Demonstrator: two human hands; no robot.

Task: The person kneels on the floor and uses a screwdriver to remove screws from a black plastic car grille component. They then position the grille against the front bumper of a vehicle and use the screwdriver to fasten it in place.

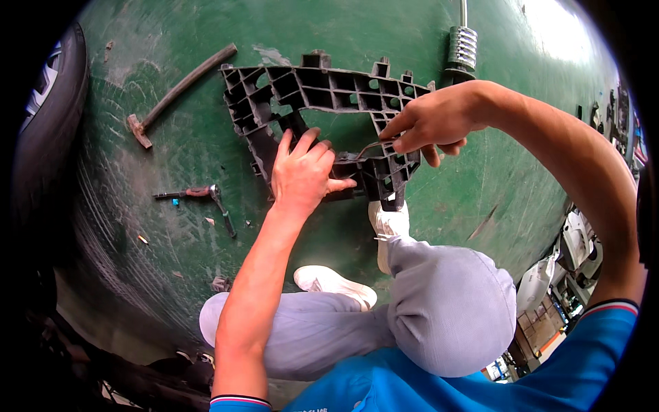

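A black plastic bracket [262,145] with a ribbed lattice and a large middle opening is in front of me, just above the green floor, its lower right end by my shoe. My left hand [300,177] grips its lower left part, fingers over the edge and thumb stretched to the right along it. On the right side, my right hand [439,122] is closed on a thin bent metal rod [371,146]. The rod's tip meets the bracket's lower bar, right of my left hand. The end inside my right hand is hidden.
A wooden-handled hammer [180,89] lies at the left, with a ratchet wrench [214,195] nearer me. A car tyre [60,110] stands at the far left. A coiled metal piece [463,48] is at the back right. My white shoes [335,284] are close below the bracket.
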